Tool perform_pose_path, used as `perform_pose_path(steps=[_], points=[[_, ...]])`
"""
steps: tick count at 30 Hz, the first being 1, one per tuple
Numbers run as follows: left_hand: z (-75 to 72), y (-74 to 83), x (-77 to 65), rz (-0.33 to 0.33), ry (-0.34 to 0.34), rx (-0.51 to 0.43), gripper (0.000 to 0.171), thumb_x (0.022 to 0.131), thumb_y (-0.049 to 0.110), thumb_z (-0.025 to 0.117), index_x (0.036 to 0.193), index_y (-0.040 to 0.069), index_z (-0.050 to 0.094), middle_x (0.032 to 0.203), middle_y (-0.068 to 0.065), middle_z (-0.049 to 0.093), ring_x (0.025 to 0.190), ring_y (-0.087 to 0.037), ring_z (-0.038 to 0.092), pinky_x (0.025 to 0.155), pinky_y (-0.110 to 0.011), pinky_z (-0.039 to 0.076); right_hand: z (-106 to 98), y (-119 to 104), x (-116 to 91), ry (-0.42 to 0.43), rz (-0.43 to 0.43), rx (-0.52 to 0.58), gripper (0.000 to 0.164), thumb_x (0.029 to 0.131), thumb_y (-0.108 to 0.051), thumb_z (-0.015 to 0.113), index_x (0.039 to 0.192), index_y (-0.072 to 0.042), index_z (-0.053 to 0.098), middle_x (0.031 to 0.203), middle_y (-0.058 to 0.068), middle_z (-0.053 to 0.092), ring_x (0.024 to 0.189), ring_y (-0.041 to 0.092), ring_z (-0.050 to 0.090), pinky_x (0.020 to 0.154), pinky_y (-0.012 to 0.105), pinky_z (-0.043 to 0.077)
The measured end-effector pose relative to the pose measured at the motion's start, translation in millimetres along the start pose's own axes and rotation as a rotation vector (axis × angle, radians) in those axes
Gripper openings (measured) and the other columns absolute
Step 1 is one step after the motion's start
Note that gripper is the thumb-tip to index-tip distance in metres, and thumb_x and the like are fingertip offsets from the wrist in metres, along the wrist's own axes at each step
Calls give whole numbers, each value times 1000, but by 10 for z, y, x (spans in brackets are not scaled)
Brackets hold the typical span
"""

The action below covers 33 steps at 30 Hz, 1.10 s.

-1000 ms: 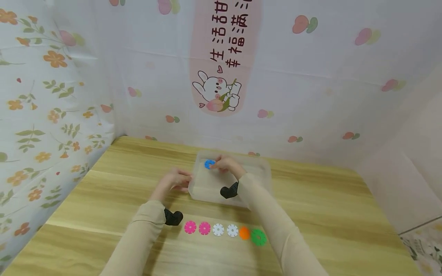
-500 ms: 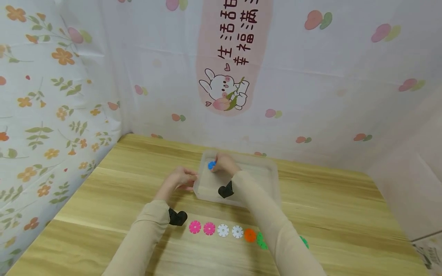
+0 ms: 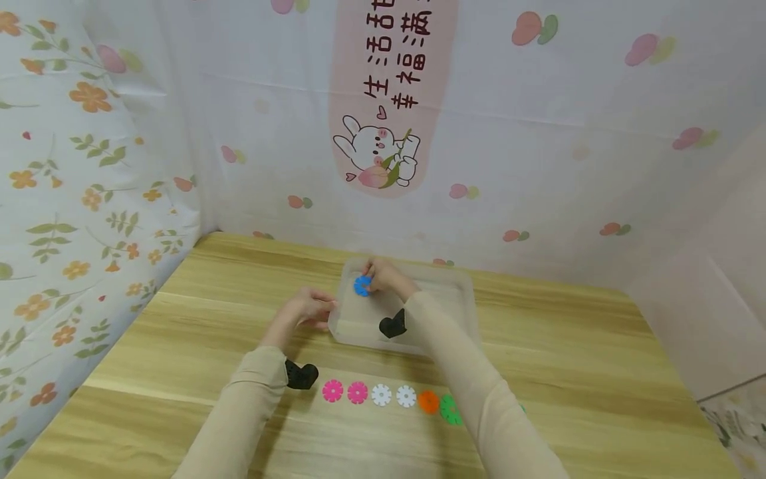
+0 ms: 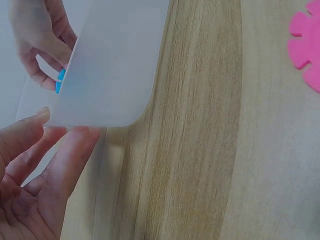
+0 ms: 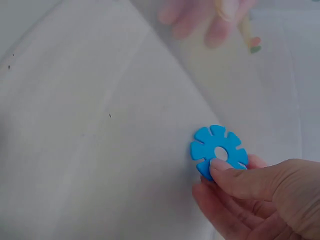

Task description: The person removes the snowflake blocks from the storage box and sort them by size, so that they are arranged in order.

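Note:
My right hand (image 3: 385,276) reaches into a translucent plastic box (image 3: 443,346). It pinches a blue notched disc (image 5: 202,150) with a round centre hole between thumb and fingers, tilted up near the box's left end. In the left wrist view only a sliver of the blue disc (image 4: 60,82) shows past the box wall. My left hand (image 3: 308,309) is at the box's left end, its thumb (image 4: 30,132) over the rim and its fingers against the outside of the wall, gripping the box (image 4: 117,75).
In front of the box lies a row of notched discs: two pink (image 3: 345,392), two white (image 3: 393,396), one orange (image 3: 428,402), and green (image 3: 450,410). My right sleeve (image 3: 479,386) covers part of the row's right end. A printed cloth (image 3: 269,133) hangs behind the wooden table (image 3: 179,332).
My right fingers have shifted on the blue disc, which was partly covered half a second ago and now shows more of its face. The left hand stays at the box.

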<state>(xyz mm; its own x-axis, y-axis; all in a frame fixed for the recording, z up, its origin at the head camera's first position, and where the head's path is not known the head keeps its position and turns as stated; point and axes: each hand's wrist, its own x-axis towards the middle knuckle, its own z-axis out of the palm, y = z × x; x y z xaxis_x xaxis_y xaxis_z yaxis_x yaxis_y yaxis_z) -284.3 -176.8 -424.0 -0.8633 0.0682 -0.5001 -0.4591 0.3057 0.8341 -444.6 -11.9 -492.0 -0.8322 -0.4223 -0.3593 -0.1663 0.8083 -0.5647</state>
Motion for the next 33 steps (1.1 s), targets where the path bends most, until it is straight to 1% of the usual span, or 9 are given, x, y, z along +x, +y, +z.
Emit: perform_pose_path(steps=[1, 3, 8, 14, 19, 20, 22, 26, 33], points=[[-2, -1, 4, 3, -4, 2, 36, 93, 10, 51, 125, -7, 50, 121, -26, 56, 95, -23, 63, 68, -28, 56, -46, -71, -83, -20, 31, 18, 38, 74, 4, 71, 106, -7, 54, 104, 13, 59, 80, 22, 58, 67, 31, 52], [-17, -11, 19, 6, -13, 1, 37, 94, 11, 51, 126, -7, 49, 122, -26, 56, 96, -23, 63, 67, -27, 56, -123, -120, -224, -43, -10, 65, 34, 75, 6, 70, 102, -7, 56, 97, 13, 60, 73, 21, 58, 62, 29, 52], [-101, -47, 59, 2, -18, 8, 38, 94, 12, 50, 127, -7, 48, 123, -25, 55, 95, -21, 63, 68, -26, 56, -74, 254, -4, -52, -162, 166, 30, 74, 6, 70, 91, -15, 56, 81, 7, 56, 61, 16, 57, 52, 25, 52], [-230, -58, 72, 12, -36, 24, 40, 95, 14, 49, 129, -8, 46, 123, -25, 55, 91, -17, 63, 69, -25, 56, -113, 282, -105, -41, -153, 154, 30, 80, 8, 62, 105, -8, 57, 86, 12, 55, 69, 20, 61, 63, 28, 56], [-320, -58, 89, 10, -37, 35, 41, 95, 15, 49, 130, -7, 45, 123, -25, 55, 93, -18, 63, 74, -27, 55, -310, 107, -470, -75, -149, 190, 29, 79, 3, 66, 104, -11, 58, 85, 9, 55, 70, 19, 59, 64, 28, 56], [-340, -72, 111, 15, -43, 27, 42, 94, 16, 51, 129, -7, 46, 121, -24, 57, 92, -18, 64, 74, -28, 56, -326, 136, -500, -71, -198, 208, 28, 78, 3, 67, 100, -11, 59, 80, 8, 55, 67, 17, 58, 60, 26, 55], [-376, -98, 158, 19, -52, 14, 42, 93, 17, 54, 128, -6, 48, 118, -24, 59, 93, -19, 64, 75, -28, 55, -414, -22, -754, -72, -146, 197, 28, 80, 3, 66, 104, -9, 59, 86, 10, 56, 73, 18, 58, 67, 28, 55], [-479, -194, 287, 56, -109, -44, 43, 88, 21, 61, 123, -4, 53, 105, -19, 64, 86, -17, 64, 72, -27, 56, -504, -98, -1019, -54, -167, 186, 25, 81, 4, 63, 105, -2, 60, 87, 13, 57, 72, 17, 57, 69, 29, 55], [-496, -115, 108, 15, -38, -24, 44, 94, 13, 49, 130, -11, 41, 104, -17, 64, 81, -10, 62, 70, -24, 55, -558, -93, -1332, -4, -196, 154, 22, 83, 6, 60, 104, 6, 61, 86, 12, 59, 69, 11, 55, 68, 27, 55]])
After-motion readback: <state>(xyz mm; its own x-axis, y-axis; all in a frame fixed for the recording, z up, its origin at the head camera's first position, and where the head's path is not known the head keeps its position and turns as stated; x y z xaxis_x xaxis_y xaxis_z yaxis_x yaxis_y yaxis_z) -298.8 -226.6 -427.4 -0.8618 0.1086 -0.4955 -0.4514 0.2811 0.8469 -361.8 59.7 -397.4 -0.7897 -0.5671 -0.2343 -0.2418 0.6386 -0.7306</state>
